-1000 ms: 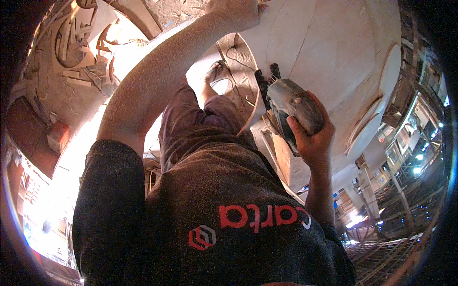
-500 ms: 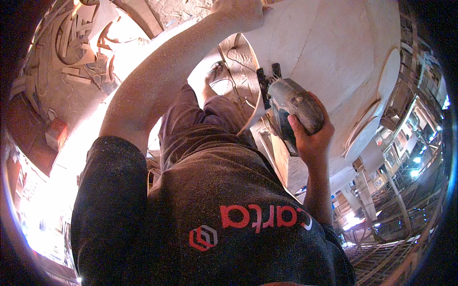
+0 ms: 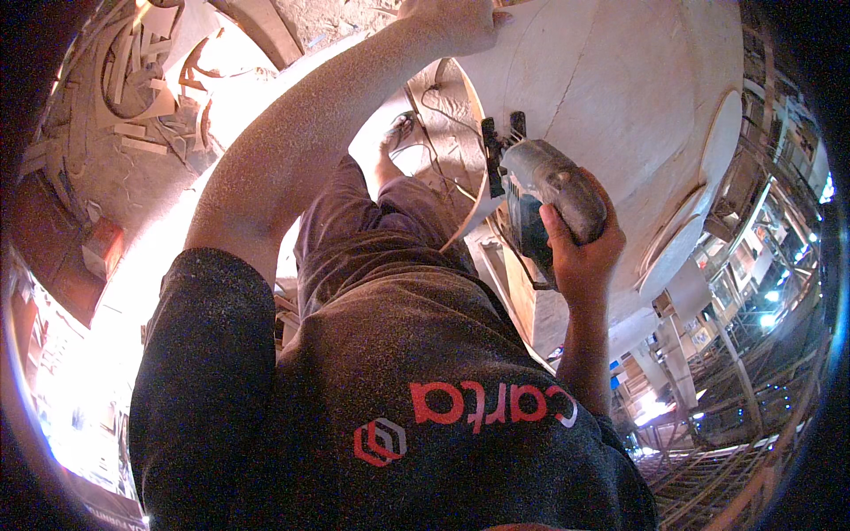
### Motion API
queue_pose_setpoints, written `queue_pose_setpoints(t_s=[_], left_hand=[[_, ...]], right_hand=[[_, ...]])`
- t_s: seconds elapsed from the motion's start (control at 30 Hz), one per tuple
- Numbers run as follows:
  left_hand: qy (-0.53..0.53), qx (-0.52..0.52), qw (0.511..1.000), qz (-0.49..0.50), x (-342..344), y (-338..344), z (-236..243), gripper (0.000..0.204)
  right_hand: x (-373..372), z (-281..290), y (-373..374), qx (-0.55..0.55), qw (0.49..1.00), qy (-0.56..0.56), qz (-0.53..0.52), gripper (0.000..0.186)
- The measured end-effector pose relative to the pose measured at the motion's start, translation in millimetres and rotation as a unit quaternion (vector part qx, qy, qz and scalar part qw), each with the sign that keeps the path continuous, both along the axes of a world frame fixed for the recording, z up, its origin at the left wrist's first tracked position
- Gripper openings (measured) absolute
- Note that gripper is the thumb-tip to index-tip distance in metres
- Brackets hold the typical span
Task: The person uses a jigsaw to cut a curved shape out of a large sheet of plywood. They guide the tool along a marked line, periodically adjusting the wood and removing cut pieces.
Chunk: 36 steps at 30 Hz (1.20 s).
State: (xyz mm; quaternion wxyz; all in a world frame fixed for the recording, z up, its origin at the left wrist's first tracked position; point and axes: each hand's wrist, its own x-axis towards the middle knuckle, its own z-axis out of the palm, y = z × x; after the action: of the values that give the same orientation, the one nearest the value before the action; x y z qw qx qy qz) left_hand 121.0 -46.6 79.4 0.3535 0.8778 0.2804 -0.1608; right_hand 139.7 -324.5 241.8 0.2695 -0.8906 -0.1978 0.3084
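My right hand [image 3: 586, 250] is wrapped round the body of a dusty dark jigsaw [image 3: 558, 190], thumb on the near side. The saw's black base [image 3: 493, 157] sits at the left edge of a large pale wooden board [image 3: 611, 115]. A pencil-like line runs across the board's face. The blade is hidden. Farther off, my left hand [image 3: 452, 25] touches the board's far left edge. One fingertip shows there, but the top of the picture cuts off most of the fingers.
Curved wood offcuts [image 3: 133, 84] litter the dusty floor at the far left. A cable [image 3: 434, 146] trails past my foot [image 3: 398, 131]. Rounded pale panels [image 3: 677, 243] lie at the board's right side. Strong light glares along the left.
My right hand and the jigsaw have shifted slightly to the right along the board's edge. The left hand has stayed almost in place.
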Motion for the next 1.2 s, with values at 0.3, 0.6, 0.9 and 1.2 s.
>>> queue_pose_setpoints(t_s=[0.3,0.6,0.9,1.2], left_hand=[[0.000,-0.006,1.000,-0.001,-1,2,4,0.055],[-0.010,-0.019,1.000,0.005,-3,3,4,0.054],[-0.022,-0.011,1.000,-0.003,-2,2,0,0.053],[-0.013,-0.008,1.000,-0.009,-2,3,1,0.049]], right_hand=[[-3,-1,6,-0.001,1.000,-0.015,-0.010,0.059],[-5,0,13,0.000,0.999,-0.011,-0.033,0.057],[-3,-4,19,-0.010,0.999,-0.050,-0.005,0.054],[-2,-7,20,-0.002,0.998,-0.068,0.017,0.052]])
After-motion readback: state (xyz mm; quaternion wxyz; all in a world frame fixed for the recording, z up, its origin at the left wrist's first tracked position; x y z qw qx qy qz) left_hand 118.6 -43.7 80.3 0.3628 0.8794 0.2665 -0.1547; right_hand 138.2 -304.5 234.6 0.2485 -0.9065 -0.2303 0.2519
